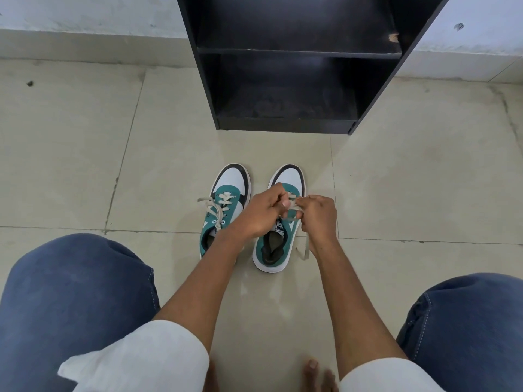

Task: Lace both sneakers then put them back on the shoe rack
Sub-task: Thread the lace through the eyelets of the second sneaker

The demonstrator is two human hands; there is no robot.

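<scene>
Two teal, white and black sneakers stand side by side on the floor, toes toward the rack. The left sneaker (226, 206) has its beige lace threaded, with loose ends trailing off to the left. Over the right sneaker (276, 250) my left hand (261, 215) and my right hand (318, 216) meet, both pinching its beige lace (293, 209) above the eyelets. One lace end (305, 248) hangs down on the right of that shoe. The black shoe rack (297, 66) stands just beyond, its shelves bare.
Beige floor tiles (85, 165) spread around the shoes. A pale wall with a grey skirting runs behind the rack. My knees in blue jeans (73, 292) frame the view, and bare toes (314, 372) show at the bottom edge.
</scene>
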